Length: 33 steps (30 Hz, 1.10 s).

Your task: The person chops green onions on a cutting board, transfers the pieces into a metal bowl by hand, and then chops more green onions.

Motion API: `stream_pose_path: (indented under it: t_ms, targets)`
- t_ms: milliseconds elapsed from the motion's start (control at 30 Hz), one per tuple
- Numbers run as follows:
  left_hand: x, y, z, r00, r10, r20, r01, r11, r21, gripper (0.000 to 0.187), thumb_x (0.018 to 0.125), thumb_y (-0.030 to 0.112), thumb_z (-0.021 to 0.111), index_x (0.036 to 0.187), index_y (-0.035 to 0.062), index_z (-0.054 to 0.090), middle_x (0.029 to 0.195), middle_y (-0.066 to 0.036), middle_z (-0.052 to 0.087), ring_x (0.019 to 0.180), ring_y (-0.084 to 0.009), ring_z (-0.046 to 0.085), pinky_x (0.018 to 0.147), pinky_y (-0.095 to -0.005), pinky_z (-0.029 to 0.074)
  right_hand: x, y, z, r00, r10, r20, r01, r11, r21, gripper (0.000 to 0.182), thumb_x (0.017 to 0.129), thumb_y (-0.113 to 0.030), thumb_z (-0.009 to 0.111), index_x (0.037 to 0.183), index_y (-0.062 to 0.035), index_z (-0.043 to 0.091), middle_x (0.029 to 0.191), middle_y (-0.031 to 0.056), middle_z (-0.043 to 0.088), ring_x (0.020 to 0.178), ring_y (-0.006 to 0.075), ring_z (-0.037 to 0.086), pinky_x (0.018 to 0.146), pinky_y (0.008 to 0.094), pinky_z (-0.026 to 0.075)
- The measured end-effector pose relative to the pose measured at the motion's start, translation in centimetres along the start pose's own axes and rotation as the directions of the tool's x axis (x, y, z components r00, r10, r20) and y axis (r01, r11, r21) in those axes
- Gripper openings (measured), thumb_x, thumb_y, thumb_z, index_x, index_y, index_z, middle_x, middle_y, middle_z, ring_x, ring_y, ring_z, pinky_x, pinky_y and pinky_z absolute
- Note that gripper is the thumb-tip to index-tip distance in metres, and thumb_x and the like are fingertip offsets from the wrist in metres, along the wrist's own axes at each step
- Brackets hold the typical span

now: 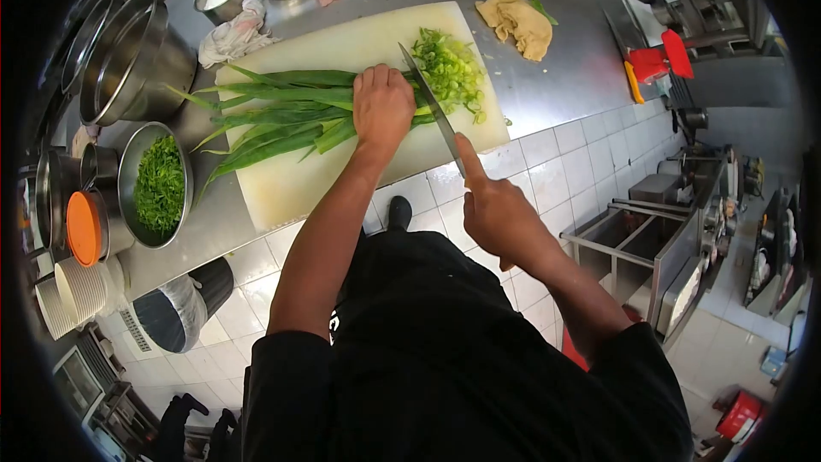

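Note:
Long green onions lie in a bunch across a white cutting board, their leafy ends fanned out to the left. My left hand is closed over the bunch near its cut end, fingers curled and pressing down. In my right hand is a kitchen knife, index finger stretched along the back of its blade. The blade stands right beside my left knuckles, between them and a heap of sliced green onion on the board's right part. The knife's handle is hidden inside my right fist.
A metal bowl of chopped greens stands left of the board. Behind it are large steel pots. A white cloth touches the board's far left corner; a tan cloth lies to the right. A lined bin stands below the counter's edge.

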<state>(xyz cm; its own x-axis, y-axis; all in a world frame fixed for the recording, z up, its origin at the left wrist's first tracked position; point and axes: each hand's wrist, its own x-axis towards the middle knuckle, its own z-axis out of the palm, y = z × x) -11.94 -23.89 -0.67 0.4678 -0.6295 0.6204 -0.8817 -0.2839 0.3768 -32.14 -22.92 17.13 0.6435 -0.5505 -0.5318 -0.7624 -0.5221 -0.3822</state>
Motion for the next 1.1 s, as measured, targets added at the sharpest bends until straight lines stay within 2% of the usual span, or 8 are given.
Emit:
stream_pose_path:
  t_ms: [167,267,467,600,700,900,1033,1100]
  targets:
    - [0.0,0.0,-0.3,0.995,-0.050,0.082,0.053,0.998,-0.045,0.010,0.089,0.011,0.063,0.087,0.0019,0.068,0.091,-0.012,0.062,0.092,-0.0315,0.059,0.086,-0.0438,0.046,4.8,1.2,3.3,1.000,0.010,-0.029,-0.010,1.000,0.010,0.093,0.084,0.001,0.054,0.165,-0.0103,0.011,0.081,0.0304,0.069,0.076,0.0500,0.068,0.076,0.0577,0.054]
    - [0.1,-0.2,-0.6,0.996,-0.053,0.078,0.058,0.996,-0.065,0.010,0.090,0.012,0.063,0.089,0.0027,0.067,0.093,-0.012,0.062,0.093,-0.0316,0.059,0.086,-0.0438,0.046,10.7,3.2,4.2,0.952,-0.193,-0.238,0.196,0.981,-0.014,0.088,0.089,-0.003,0.053,0.166,-0.0129,0.012,0.085,0.0332,0.068,0.077,0.0506,0.067,0.077,0.0558,0.055]
    - [0.0,-0.2,-0.8,0.995,-0.049,0.090,0.056,0.995,-0.078,0.009,0.089,0.012,0.064,0.088,0.0034,0.066,0.091,-0.011,0.061,0.092,-0.0316,0.059,0.085,-0.0437,0.045,13.9,1.5,-2.5,0.995,-0.091,0.027,0.081,0.964,0.251,0.083,0.095,-0.010,0.048,0.167,-0.0184,0.006,0.095,0.0265,0.071,0.059,0.0294,0.068,0.068,0.0434,0.058]
    - [0.0,-0.3,-0.6,0.997,-0.037,0.068,0.043,0.995,-0.092,0.009,0.088,0.012,0.064,0.086,0.0034,0.066,0.090,-0.011,0.060,0.092,-0.0315,0.059,0.085,-0.0439,0.045,8.5,-2.3,-5.1,0.994,0.024,0.111,-0.040,0.989,0.142,0.079,0.095,-0.011,0.047,0.166,-0.0155,0.013,0.099,0.0272,0.071,0.059,0.0262,0.069,0.071,0.0395,0.059]
    - [0.1,-0.2,-0.6,0.998,-0.036,0.060,0.041,0.995,-0.088,0.009,0.088,0.012,0.064,0.085,0.0034,0.066,0.090,-0.011,0.060,0.091,-0.0313,0.059,0.085,-0.0436,0.045,5.4,-3.6,-4.7,0.984,0.105,0.146,-0.116,0.991,0.067,0.078,0.094,-0.010,0.047,0.166,-0.0137,0.016,0.096,0.0291,0.071,0.066,0.0310,0.071,0.079,0.0432,0.058]
    - [0.0,-0.3,-0.5,0.998,-0.038,0.054,0.043,0.996,-0.084,0.011,0.088,0.013,0.064,0.084,0.0030,0.066,0.090,-0.011,0.060,0.091,-0.0311,0.059,0.086,-0.0437,0.045,3.8,-1.9,-1.9,1.000,-0.001,0.006,0.001,1.000,-0.026,0.079,0.095,-0.009,0.049,0.165,-0.0122,0.013,0.095,0.0370,0.068,0.088,0.0496,0.069,0.091,0.0557,0.052]
    - [0.2,-0.3,-0.4,0.998,-0.034,0.044,0.036,0.998,-0.054,0.013,0.086,0.015,0.064,0.083,0.0037,0.068,0.088,-0.010,0.061,0.091,-0.0279,0.059,0.086,-0.0414,0.045,2.8,-1.3,-0.1,0.999,0.037,0.021,-0.037,0.999,-0.036,0.083,0.095,-0.007,0.053,0.165,-0.0130,0.009,0.095,0.0384,0.068,0.094,0.0543,0.066,0.089,0.0598,0.051]
    - [0.2,-0.1,-0.7,0.997,-0.040,0.072,0.045,0.997,-0.062,0.013,0.086,0.016,0.064,0.083,0.0037,0.068,0.088,-0.010,0.061,0.091,-0.0279,0.059,0.086,-0.0414,0.045,5.8,1.5,4.2,0.991,-0.059,-0.119,0.059,0.998,-0.004,0.084,0.094,-0.006,0.054,0.165,-0.0129,0.009,0.090,0.0375,0.068,0.091,0.0533,0.067,0.087,0.0605,0.051]
